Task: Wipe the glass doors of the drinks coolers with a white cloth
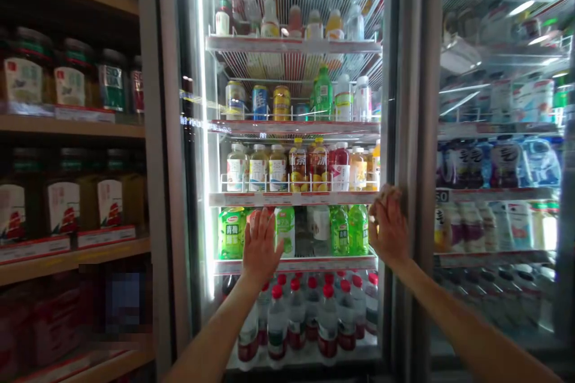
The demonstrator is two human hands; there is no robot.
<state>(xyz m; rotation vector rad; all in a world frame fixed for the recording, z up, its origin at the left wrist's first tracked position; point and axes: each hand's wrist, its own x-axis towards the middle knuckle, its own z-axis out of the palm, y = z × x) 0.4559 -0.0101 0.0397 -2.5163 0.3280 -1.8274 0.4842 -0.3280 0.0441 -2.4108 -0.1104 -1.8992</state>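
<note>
My left hand point(262, 245) is raised with its fingers stretched upward, in front of the green bottles on a lower shelf of a lit drinks fridge point(294, 198). Nothing shows in it. Near the right edge of the fridge's glass door, by the metal frame point(415, 131), is my right hand point(390, 224), its fingers bent and pressed together with a small brownish thing at the fingertips that I cannot make out. A large green bottle point(231, 233) stands left of my left hand, and two smaller green bottles point(340, 230) stand between my hands.
Red-capped bottles point(327, 323) fill the fridge bottom. Higher shelves hold cans point(281, 102) and bottles of tea and juice point(298, 167). Wooden shelves point(72, 125) with dark jars and bottles stand at the left. Another glass-fronted fridge point(494, 194) with drinks is at the right.
</note>
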